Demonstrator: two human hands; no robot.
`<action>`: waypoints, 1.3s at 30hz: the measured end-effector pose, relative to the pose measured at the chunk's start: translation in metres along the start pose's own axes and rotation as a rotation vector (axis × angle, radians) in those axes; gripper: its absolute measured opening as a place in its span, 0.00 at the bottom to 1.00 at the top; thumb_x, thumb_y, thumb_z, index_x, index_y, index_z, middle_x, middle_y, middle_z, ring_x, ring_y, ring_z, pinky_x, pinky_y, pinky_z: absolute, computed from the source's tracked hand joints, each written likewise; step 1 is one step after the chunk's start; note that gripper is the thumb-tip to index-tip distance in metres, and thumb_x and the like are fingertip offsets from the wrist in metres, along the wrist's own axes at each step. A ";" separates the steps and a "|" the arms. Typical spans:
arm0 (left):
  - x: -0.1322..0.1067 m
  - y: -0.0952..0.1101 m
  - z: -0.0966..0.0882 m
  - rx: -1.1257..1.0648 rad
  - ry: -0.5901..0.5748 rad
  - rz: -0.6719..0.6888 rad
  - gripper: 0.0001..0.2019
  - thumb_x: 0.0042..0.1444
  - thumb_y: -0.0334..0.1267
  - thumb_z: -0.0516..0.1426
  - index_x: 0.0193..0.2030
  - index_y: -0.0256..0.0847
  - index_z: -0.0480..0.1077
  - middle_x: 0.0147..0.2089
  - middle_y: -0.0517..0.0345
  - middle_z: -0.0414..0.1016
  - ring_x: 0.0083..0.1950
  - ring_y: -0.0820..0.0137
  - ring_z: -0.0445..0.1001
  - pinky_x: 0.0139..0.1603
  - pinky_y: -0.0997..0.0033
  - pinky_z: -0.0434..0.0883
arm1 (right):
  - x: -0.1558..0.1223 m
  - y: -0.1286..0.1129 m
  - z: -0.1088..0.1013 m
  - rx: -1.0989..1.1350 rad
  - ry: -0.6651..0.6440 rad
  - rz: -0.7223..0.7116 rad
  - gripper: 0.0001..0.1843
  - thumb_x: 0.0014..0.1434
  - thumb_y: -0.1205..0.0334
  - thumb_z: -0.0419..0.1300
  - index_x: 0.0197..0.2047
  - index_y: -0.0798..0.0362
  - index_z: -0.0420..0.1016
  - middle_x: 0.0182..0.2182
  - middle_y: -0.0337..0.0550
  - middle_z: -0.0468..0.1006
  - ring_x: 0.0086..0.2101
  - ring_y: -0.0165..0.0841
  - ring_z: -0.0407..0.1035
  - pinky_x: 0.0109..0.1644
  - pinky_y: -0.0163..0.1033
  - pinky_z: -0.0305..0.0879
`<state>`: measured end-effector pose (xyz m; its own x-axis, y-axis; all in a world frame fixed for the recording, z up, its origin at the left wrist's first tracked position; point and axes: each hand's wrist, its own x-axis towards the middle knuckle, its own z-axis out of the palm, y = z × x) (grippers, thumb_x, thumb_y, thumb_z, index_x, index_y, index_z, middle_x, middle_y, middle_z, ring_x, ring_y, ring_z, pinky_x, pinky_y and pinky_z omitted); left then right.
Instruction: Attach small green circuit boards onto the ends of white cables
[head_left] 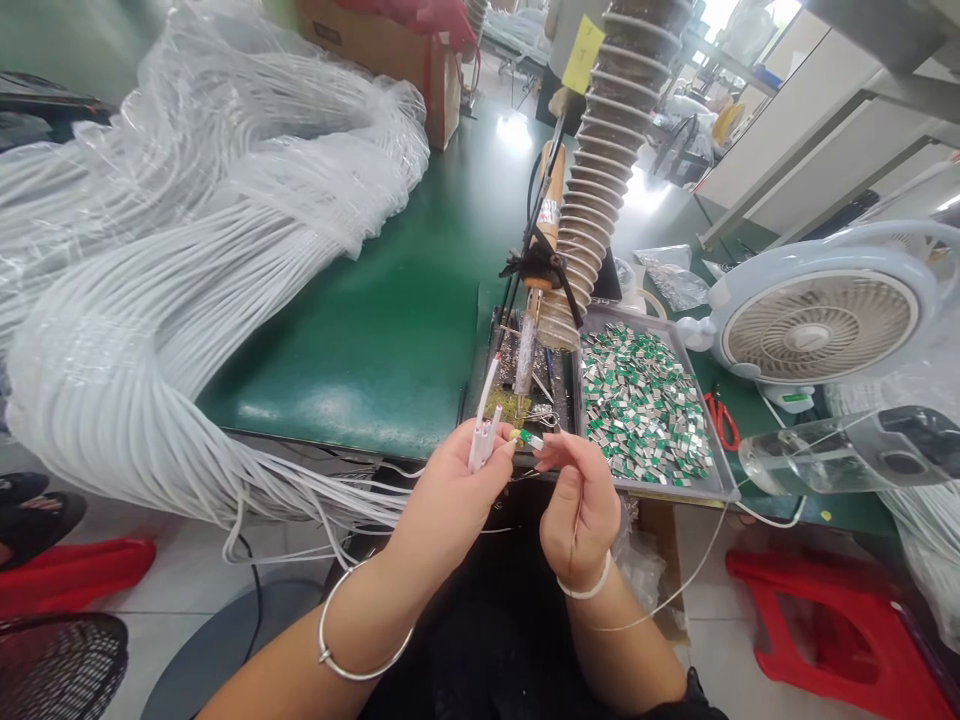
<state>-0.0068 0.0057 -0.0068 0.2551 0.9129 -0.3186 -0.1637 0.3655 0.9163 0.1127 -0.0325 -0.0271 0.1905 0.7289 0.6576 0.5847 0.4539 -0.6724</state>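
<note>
My left hand [448, 492] is closed around several white cable ends [482, 445], which stick up past its fingers. Between thumb and fingertips of my right hand [581, 500] is a small green circuit board [531, 439] with a metal plug end. The board meets the tip of a cable at my left fingertips; whether they are joined is too small to tell. Just above hangs a soldering iron [527, 340], pointing down, its tip close to the board. Behind it lies a dark tray [466, 400] with metal bits and yellowish material.
A grey tray [724, 482] of green boards [645, 400] sits to the right, near red-handled pliers [721, 420], a fan [821, 320] and a clear bottle [810, 455]. A ribbed hose [611, 170] comes down behind the iron. Bundled white cables [150, 300] cover the left side.
</note>
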 end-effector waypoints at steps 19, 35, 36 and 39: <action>0.002 0.002 0.002 0.022 0.034 0.075 0.07 0.54 0.42 0.55 0.34 0.42 0.68 0.25 0.65 0.64 0.27 0.75 0.62 0.27 0.76 0.59 | 0.010 -0.001 0.005 -0.113 -0.008 -0.112 0.15 0.59 0.72 0.52 0.46 0.48 0.70 0.41 0.47 0.75 0.42 0.36 0.72 0.44 0.47 0.73; 0.001 0.012 0.002 0.040 0.018 0.109 0.06 0.56 0.41 0.54 0.34 0.42 0.67 0.26 0.65 0.62 0.30 0.75 0.62 0.29 0.77 0.59 | 0.016 -0.003 0.007 -0.092 -0.012 -0.142 0.18 0.58 0.76 0.52 0.48 0.48 0.69 0.42 0.46 0.73 0.44 0.34 0.70 0.47 0.45 0.71; 0.001 0.013 0.002 0.046 0.016 0.115 0.06 0.56 0.41 0.54 0.34 0.42 0.67 0.27 0.65 0.62 0.29 0.75 0.62 0.29 0.77 0.59 | 0.016 -0.003 0.007 -0.091 -0.013 -0.144 0.18 0.58 0.76 0.52 0.48 0.48 0.69 0.42 0.46 0.73 0.44 0.34 0.70 0.47 0.45 0.71; 0.001 0.014 0.002 0.055 0.020 0.122 0.06 0.56 0.41 0.53 0.35 0.42 0.66 0.26 0.66 0.61 0.29 0.75 0.61 0.29 0.77 0.59 | 0.016 -0.003 0.008 -0.093 -0.011 -0.147 0.17 0.58 0.75 0.52 0.47 0.49 0.69 0.42 0.47 0.73 0.44 0.35 0.70 0.46 0.45 0.71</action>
<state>-0.0074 0.0111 0.0062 0.2170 0.9536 -0.2086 -0.1399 0.2418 0.9602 0.1077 -0.0180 -0.0171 0.0887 0.6639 0.7426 0.6761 0.5074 -0.5343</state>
